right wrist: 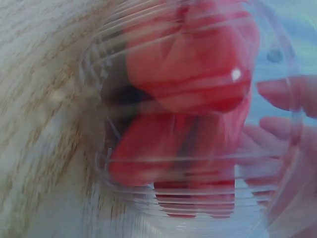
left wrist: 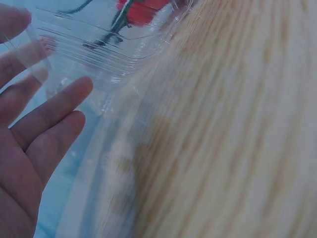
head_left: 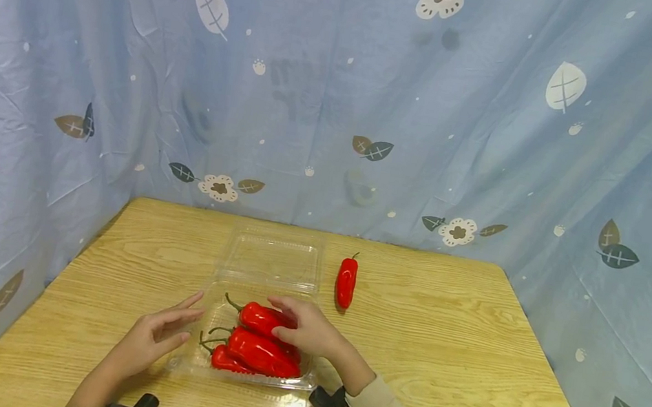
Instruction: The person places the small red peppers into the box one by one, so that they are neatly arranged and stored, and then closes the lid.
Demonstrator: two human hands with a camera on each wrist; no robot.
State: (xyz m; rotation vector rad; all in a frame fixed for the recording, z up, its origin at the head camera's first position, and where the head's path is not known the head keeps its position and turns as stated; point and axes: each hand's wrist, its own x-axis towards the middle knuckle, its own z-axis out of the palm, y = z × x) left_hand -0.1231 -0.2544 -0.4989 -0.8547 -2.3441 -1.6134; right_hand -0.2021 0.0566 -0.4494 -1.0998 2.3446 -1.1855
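Several long red peppers (head_left: 264,353) with dark green stems lie in a hinged clear plastic box (head_left: 251,379), their stems toward its left side. My right hand (head_left: 309,326) reaches over the box's right side, thumb and fingers spread above the end of the rearmost pepper (head_left: 257,317), which they partly hide. Through the box wall, the right wrist view shows those loosely extended fingers (right wrist: 275,129) beside the peppers. My left hand (head_left: 146,342) is at the box's left wall, fingers apart and holding nothing; in the left wrist view its fingertips are close to the ridged plastic.
The box's clear lid (head_left: 274,259) lies folded back behind it. Another red pepper (head_left: 346,283) lies on the wooden table (head_left: 435,358), right of the lid. A blue patterned curtain (head_left: 329,93) hangs around the table's back and sides.
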